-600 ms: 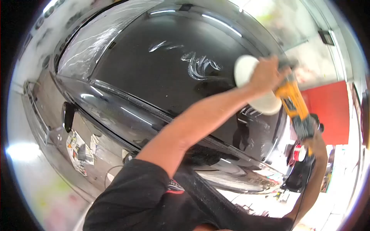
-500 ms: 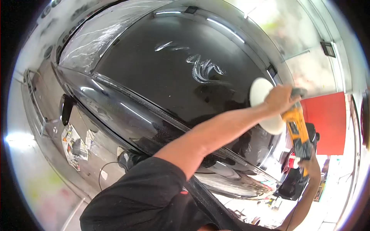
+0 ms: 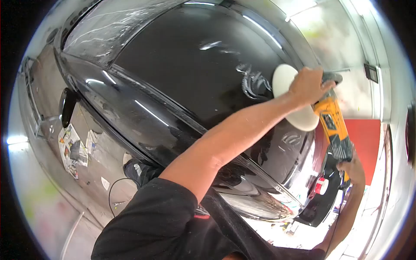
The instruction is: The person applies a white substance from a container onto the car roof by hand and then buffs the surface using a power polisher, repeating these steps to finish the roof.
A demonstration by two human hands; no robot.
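Note:
My left hand [image 3: 308, 86] is wrapped around the dark front handle of a yellow polisher [image 3: 333, 123], its arm stretched across the view. Farther down, my right hand [image 3: 353, 168] grips the rear end of the same tool. The polisher's round white pad [image 3: 305, 119] stands tilted against the glossy black car roof [image 3: 173, 65] in this view, partly hidden by my left hand and forearm. Whitish smears of compound [image 3: 255, 84] lie on the roof just left of the pad, and a smaller streak sits farther up.
Clear plastic film [image 3: 112, 26] covers the glass at upper left. A black side mirror [image 3: 67, 107] juts out over the floor, where newspaper [image 3: 73, 149] lies. A thin cable [image 3: 110, 195] loops beside the car. A red panel [image 3: 364, 147] and a red-and-white container [image 3: 321, 186] are at right.
My hands have carried the polisher toward the smears, and its pad is now right beside them. The view has shifted slightly, too. Both hands keep their hold.

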